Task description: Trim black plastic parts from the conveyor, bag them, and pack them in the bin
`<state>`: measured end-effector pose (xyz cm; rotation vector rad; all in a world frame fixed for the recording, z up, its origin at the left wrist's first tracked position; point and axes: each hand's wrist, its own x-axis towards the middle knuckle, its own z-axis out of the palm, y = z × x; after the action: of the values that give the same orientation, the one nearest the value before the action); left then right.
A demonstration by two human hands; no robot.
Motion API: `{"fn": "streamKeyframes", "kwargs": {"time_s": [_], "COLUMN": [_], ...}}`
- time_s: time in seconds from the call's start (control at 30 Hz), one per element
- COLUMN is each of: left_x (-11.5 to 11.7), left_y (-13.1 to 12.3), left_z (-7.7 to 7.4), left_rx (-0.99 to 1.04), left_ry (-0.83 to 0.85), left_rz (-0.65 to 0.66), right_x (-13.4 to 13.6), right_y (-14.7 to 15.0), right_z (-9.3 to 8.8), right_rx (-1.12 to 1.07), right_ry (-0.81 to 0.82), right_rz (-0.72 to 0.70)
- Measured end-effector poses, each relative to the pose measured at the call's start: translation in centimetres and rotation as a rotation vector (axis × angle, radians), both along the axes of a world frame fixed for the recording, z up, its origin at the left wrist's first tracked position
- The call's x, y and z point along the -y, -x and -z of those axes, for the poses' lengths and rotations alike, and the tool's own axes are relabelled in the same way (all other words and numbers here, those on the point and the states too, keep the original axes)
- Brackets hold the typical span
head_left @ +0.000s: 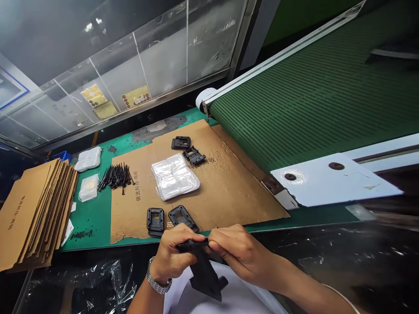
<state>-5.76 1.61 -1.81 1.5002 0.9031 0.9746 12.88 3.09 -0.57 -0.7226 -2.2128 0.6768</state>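
Low in the view, close to my body, my left hand [176,253] grips one side of a black plastic part [204,272] between thumb and fingers. My right hand [242,257] pinches the same part's upper right edge, its fingertips almost touching those of my left hand. The part hangs tilted over my lap. Just beyond my hands, two black frames [155,221] lie on a cardboard sheet [229,196]. Farther back on the sheet are a bundle of clear plastic bags [175,176], another black frame [181,142] and a black bracket [194,155].
A pile of black screws or pins [116,176] lies left of the bags, with smaller bag stacks [88,187] beside it. Folded cardboard [36,209] stands at far left. A green conveyor belt [310,87] fills the right, its white end plate [337,179] near the table edge.
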Motion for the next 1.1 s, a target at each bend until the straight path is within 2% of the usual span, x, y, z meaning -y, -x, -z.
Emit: {"fn": "streamKeyframes", "kwargs": {"time_s": [0.23, 0.4, 0.47, 0.57, 0.63, 0.7, 0.73, 0.8, 0.87, 0.9, 1.0, 1.03, 1.1], "left_x": [0.4, 0.3, 0.0, -0.4, -0.6, -0.8, -0.9, -0.9, -0.8, -0.7, -0.7, -0.7, -0.9], "left_y": [0.0, 0.5, 0.7, 0.8, 0.7, 0.4, 0.1, -0.6, -1.5, -2.0, -3.3, -3.6, -4.0], "left_z": [0.6, 1.2, 1.3, 0.9, 0.5, 0.1, 0.0, -0.2, 0.0, 0.2, 0.8, 0.9, 0.9], "left_rx": [0.096, 0.158, 0.136, 0.061, 0.024, -0.026, -0.056, -0.065, 0.093, 0.233, 0.679, 0.780, 0.900], "left_ry": [0.040, 0.113, 0.096, 0.007, -0.038, -0.059, -0.060, -0.023, 0.131, 0.277, 0.781, 0.891, 0.997], "left_rz": [-0.038, -0.080, -0.095, -0.065, -0.035, -0.017, -0.052, -0.257, -0.524, -0.600, -0.542, -0.535, -0.614], "right_x": [0.1, 1.6, 2.0, 2.1, 1.9, 1.7, 1.6, 1.5, 1.3, 1.2, 1.3, 1.4, 1.7], "right_y": [0.3, -0.3, -0.5, -0.4, 0.0, 0.5, 0.7, 1.2, 1.6, 1.8, 2.6, 2.9, 3.5], "right_z": [-0.3, 0.2, 0.9, 1.5, 1.3, 0.8, 0.5, 0.2, 0.1, 0.2, 0.8, 1.1, 1.7], "right_rx": [0.053, 0.081, 0.012, -0.121, -0.139, -0.087, -0.066, -0.091, -0.218, -0.283, -0.363, -0.340, -0.259], "right_ry": [-0.181, -0.161, -0.041, 0.278, 0.495, 0.632, 0.665, 0.683, 0.683, 0.689, 0.687, 0.662, 0.589], "right_rz": [-0.081, -0.228, -0.171, 0.029, 0.045, 0.003, 0.011, 0.091, 0.173, 0.204, 0.242, 0.256, 0.289]}}
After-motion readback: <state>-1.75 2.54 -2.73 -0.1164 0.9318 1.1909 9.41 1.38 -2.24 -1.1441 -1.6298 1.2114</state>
